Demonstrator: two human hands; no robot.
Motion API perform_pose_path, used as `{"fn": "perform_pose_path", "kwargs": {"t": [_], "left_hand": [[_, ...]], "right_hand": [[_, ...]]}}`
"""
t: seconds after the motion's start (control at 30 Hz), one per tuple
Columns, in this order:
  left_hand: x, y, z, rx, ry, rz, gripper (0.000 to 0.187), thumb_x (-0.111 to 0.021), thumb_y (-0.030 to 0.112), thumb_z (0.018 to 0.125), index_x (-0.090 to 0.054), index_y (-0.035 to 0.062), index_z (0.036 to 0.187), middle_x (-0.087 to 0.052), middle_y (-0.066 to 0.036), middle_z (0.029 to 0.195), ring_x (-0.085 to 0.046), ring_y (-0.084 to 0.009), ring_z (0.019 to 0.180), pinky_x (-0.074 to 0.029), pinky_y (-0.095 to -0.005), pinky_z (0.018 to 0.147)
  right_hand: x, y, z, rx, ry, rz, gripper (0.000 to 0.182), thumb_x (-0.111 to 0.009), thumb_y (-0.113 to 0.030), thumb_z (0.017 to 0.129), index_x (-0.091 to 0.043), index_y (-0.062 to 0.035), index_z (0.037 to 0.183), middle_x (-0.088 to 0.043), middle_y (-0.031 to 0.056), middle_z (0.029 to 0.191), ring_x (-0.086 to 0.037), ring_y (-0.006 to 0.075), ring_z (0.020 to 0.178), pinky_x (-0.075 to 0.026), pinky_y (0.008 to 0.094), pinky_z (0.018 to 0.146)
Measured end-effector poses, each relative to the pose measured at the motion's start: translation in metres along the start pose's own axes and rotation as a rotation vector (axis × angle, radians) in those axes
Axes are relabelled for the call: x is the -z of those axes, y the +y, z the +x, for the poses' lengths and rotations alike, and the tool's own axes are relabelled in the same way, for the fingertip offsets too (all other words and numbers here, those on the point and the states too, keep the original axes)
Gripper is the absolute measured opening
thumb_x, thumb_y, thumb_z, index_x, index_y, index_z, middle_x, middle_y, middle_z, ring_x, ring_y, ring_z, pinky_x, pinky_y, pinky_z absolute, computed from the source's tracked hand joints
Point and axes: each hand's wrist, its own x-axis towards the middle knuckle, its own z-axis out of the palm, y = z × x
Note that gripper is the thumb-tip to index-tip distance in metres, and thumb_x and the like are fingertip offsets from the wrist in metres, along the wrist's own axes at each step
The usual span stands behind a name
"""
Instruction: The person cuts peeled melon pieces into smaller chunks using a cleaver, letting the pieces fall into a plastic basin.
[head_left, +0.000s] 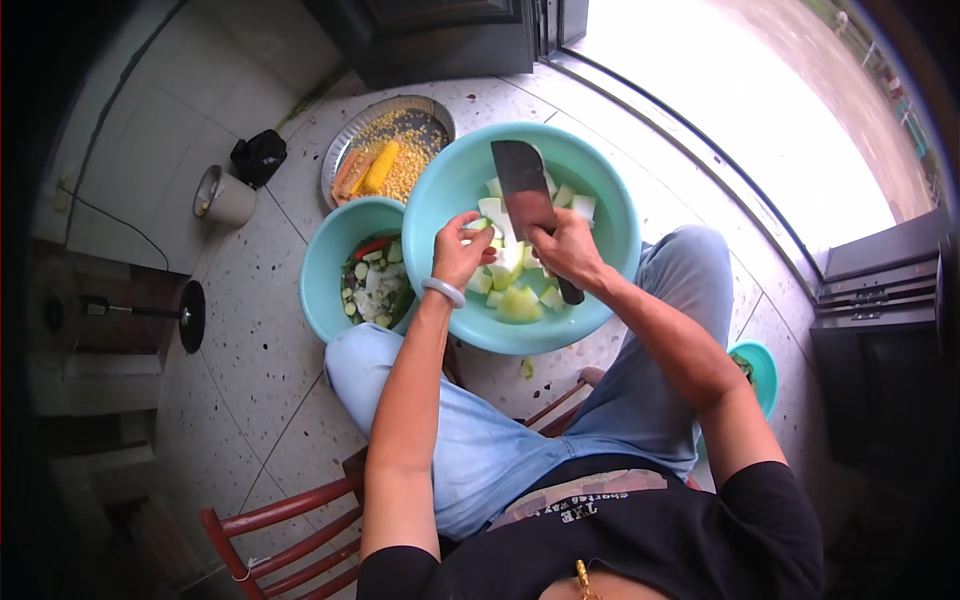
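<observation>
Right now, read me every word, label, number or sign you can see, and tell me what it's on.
"THE": on the shirt.
A smaller line next to it, also on the shirt: too small and blurred to read surely.
No other text can be made out.

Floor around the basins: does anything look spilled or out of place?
Yes, slightly: a small green scrap lies on the floor, on the wearer's side of the large basin, whereas the pale-green chunks sit inside it.
</observation>
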Motion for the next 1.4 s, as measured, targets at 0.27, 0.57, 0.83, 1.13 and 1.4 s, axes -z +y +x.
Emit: {"fn": "perform_pose_path", "kwargs": {"t": [0.27, 0.57, 0.83, 1.13, 1.4], "left_hand": [[-0.009, -0.010, -0.027, -0.271, -0.267, 0.882, 0.025, -0.076, 0.022, 0.075, -0.070, 0.0031, 0.090, -0.069, -0.014, 0.077, -0.067, -0.0246, 0.071, -0.053, -0.0363, 0.067], [-0.048, -0.049, -0.031, -0.310, -0.318, 1.338, 0.048, -0.073, 0.033, 0.078, -0.051, 0.0119, 0.115, -0.066, -0.017, 0.086, -0.065, -0.0357, 0.086, -0.051, -0.0453, 0.072], [-0.063, -0.068, -0.038, -0.348, -0.271, 1.251, 0.039, -0.074, 0.024, 0.078, -0.052, 0.0062, 0.105, -0.066, -0.020, 0.088, -0.064, -0.0377, 0.088, -0.051, -0.0464, 0.075], [-0.007, -0.020, -0.016, -0.176, -0.172, 0.228, 0.044, -0.072, 0.018, 0.083, -0.054, 0.0011, 0.119, -0.066, -0.015, 0.098, -0.065, -0.0198, 0.081, -0.052, -0.0323, 0.073], [0.015, 0.016, -0.013, -0.263, -0.058, -0.151, 0.043, -0.066, 0.017, 0.091, -0.037, 0.0039, 0.119, -0.061, -0.013, 0.098, -0.062, -0.0149, 0.075, -0.047, -0.0219, 0.064]], "right_hand": [[0.024, -0.002, 0.004, -0.121, -0.068, -0.007, 0.016, -0.055, -0.010, 0.086, -0.058, 0.0049, 0.081, -0.056, 0.0067, 0.056, -0.054, 0.0150, 0.042, -0.043, 0.0302, 0.039], [0.025, 0.001, 0.002, -0.083, -0.066, -0.040, 0.018, -0.055, -0.011, 0.086, -0.056, 0.0046, 0.076, -0.055, 0.0059, 0.055, -0.053, 0.0129, 0.042, -0.043, 0.0304, 0.037], [0.025, -0.002, 0.002, -0.064, -0.032, -0.107, 0.018, -0.057, -0.012, 0.084, -0.060, 0.0056, 0.081, -0.059, 0.0093, 0.058, -0.057, 0.0149, 0.045, -0.047, 0.0313, 0.041], [0.028, 0.001, 0.003, 0.230, 0.101, -0.100, 0.016, -0.057, -0.011, 0.087, -0.061, 0.0040, 0.083, -0.058, 0.0094, 0.060, -0.057, 0.0138, 0.054, -0.045, 0.0299, 0.051], [0.013, -0.009, -0.014, 0.529, 0.091, -0.214, 0.008, -0.060, -0.002, 0.085, -0.057, 0.0031, 0.089, -0.056, 0.0188, 0.062, -0.057, 0.0276, 0.052, -0.046, 0.0350, 0.053]]}}
